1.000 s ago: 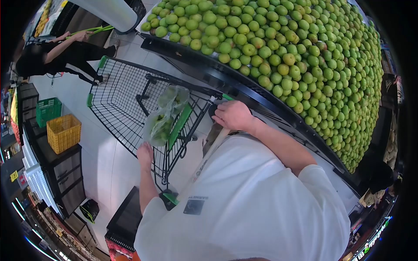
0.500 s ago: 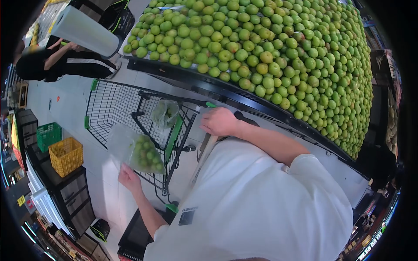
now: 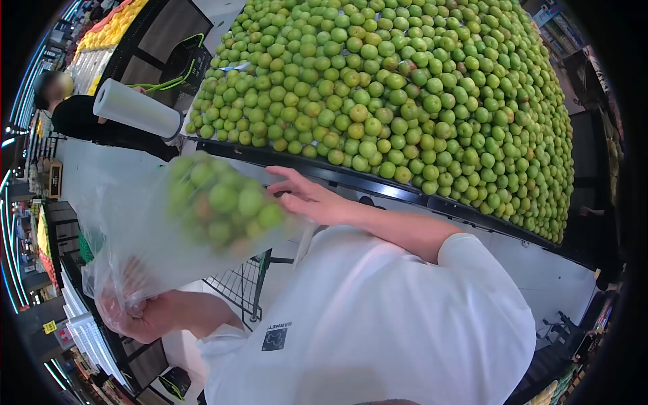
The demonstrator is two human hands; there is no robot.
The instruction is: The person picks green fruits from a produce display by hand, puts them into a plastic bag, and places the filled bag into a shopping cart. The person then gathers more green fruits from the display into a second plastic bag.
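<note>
Left grip (image 3: 138, 316) clenched on bag (image 3: 152, 236); right grip (image 3: 312, 201) (palm down) loose beside it.

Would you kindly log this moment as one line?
left hand: closed on plastic bag; right hand: open beside it, contact unclear; contents: green fruit; ahead: fruit pile

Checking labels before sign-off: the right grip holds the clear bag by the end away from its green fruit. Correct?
The side is wrong: the left grip holds the clear bag by the end away from its green fruit, as the head view shows.
</note>
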